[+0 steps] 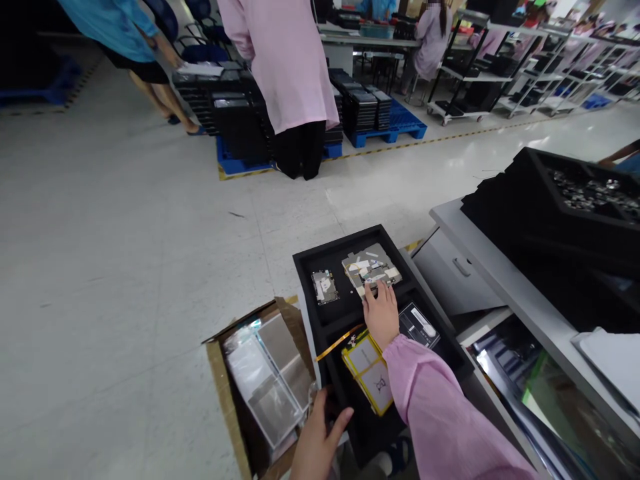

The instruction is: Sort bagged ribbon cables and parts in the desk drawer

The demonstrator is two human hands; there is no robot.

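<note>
My right hand (381, 312) reaches into a black compartment tray (310, 263) and its fingertips rest on the near edge of a grey circuit-board assembly (371, 267); whether they grip it is unclear. A smaller board (324, 287) lies to its left. Nearer me in the tray lie a yellow-edged flat pack (367, 370) with an orange ribbon and a dark module (417, 325). My left hand (317, 443) is low in the frame at the tray's near left edge, fingers curled around that edge.
A cardboard box (220, 373) of bagged flat panels stands on the floor to the left. A grey workbench (505, 273) with black trays (555, 213) is on the right. A person in a pink coat (287, 67) stands by stacked black trays on blue pallets.
</note>
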